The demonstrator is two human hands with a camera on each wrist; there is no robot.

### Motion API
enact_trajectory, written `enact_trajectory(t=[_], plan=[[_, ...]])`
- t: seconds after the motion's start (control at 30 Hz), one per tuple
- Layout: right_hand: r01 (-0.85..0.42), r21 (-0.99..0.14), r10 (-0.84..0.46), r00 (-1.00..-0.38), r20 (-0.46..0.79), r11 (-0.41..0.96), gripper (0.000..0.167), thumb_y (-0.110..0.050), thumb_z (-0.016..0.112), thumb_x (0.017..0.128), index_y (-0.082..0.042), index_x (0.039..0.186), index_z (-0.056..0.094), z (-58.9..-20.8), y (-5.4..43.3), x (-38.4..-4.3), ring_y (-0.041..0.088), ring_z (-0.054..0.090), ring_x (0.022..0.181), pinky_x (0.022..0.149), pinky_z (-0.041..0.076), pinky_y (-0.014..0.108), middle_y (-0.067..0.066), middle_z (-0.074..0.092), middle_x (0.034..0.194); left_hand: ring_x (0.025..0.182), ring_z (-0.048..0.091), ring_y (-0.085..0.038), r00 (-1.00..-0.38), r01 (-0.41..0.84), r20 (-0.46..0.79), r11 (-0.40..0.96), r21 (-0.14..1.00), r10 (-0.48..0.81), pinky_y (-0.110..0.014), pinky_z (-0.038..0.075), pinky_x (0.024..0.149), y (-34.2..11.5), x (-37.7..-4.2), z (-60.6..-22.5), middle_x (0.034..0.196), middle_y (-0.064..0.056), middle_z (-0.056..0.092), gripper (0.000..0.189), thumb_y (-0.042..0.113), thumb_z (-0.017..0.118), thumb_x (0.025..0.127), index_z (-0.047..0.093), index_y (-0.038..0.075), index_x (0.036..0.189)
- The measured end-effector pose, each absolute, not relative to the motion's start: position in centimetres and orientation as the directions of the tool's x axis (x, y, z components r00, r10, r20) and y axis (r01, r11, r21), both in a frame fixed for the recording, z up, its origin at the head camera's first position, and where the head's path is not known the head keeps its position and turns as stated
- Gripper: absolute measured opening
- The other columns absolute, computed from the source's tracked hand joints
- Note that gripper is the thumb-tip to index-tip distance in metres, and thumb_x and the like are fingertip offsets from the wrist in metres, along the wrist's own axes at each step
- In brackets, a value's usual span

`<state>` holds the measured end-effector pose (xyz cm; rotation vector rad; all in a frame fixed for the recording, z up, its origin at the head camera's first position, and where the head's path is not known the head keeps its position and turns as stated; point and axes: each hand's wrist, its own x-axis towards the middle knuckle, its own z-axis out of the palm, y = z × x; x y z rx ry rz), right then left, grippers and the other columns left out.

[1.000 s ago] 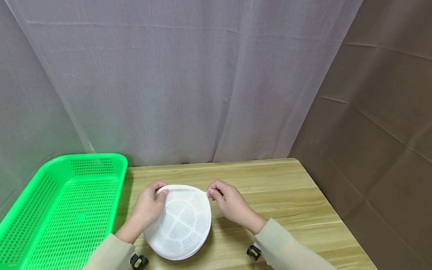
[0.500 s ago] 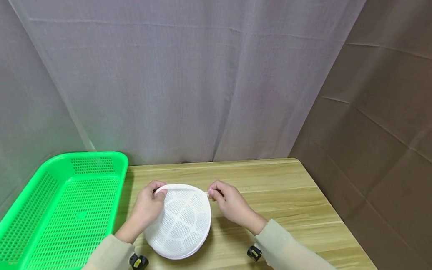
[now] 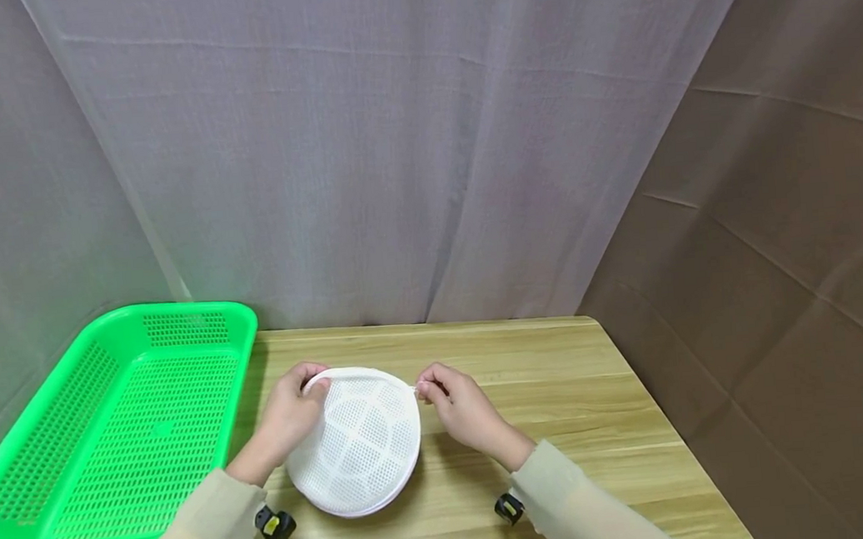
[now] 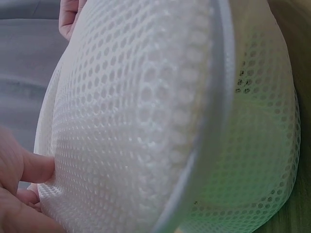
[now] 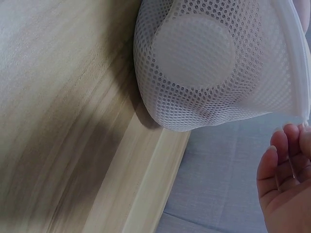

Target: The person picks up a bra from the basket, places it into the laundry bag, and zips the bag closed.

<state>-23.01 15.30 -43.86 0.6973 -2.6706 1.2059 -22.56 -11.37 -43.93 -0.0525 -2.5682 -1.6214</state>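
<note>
Grey curtain (image 3: 304, 161) behind, brown cloth (image 3: 789, 219) at right; light wood-grain table (image 3: 574, 376) below. Green basket (image 3: 142, 432) at the left. White mesh bag (image 3: 361, 450) between both hands, just right of the basket. Left hand (image 3: 291, 409) grips its upper edge; right hand (image 3: 459, 405) pinches a tip at its right.

The white mesh bag (image 3: 357, 442) hides some fingers of the left hand (image 3: 291, 408). The white bit (image 3: 414, 388) between fingertips of the right hand (image 3: 465, 406) is too tiny to tell.
</note>
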Motion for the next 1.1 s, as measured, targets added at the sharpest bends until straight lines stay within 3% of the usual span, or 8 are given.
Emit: enact_trajectory(t=[0.53, 0.87, 1.1], plan=[[-0.441, -0.691, -0.352, -0.894, 0.279, 0.573, 0.01, -0.018, 0.054, 0.099, -0.016, 0.092, 0.061, -44.12, 15.21, -22.88, 0.014, 0.061, 0.079, 0.07, 0.052, 0.027, -0.001, 0.062, 0.084, 0.093, 0.056, -0.023, -0.996, 0.055, 0.075, 0.374, 0.926, -0.039, -0.036, 0.044, 0.085, -11.46, -22.64, -44.25, 0.103, -0.011, 0.064, 0.019, 0.011, 0.053, 0.097, 0.062, 0.001, 0.111], [-0.422, -0.712, -0.339, -0.902, 0.267, 0.562, 0.012, -0.019, 0.054, 0.099, -0.016, 0.091, 0.061, -44.32, 15.52, -22.92, 0.01, 0.06, 0.078, 0.071, 0.052, 0.027, 0.001, 0.063, 0.083, 0.1, 0.053, -0.025, -0.998, -0.03, -0.016, 0.238, 0.971, -0.064, -0.034, 0.043, 0.086, -12.12, -22.67, -44.36, 0.112, -0.017, 0.059, 0.026, 0.011, 0.048, 0.1, 0.055, -0.004, 0.119], [-0.411, -0.74, -0.313, -0.908, 0.279, 0.532, 0.011, -0.017, 0.054, 0.1, -0.015, 0.092, 0.061, -44.11, 15.33, -23.19, 0.013, 0.06, 0.079, 0.071, 0.052, 0.028, -0.002, 0.061, 0.082, 0.106, 0.057, -0.029, -0.986, 0.144, 0.165, 0.41, 0.901, -0.016, -0.044, 0.044, 0.092, -11.35, -22.74, -43.52, 0.113, -0.018, 0.063, 0.023, 0.008, 0.055, 0.096, 0.06, 0.0, 0.117]])
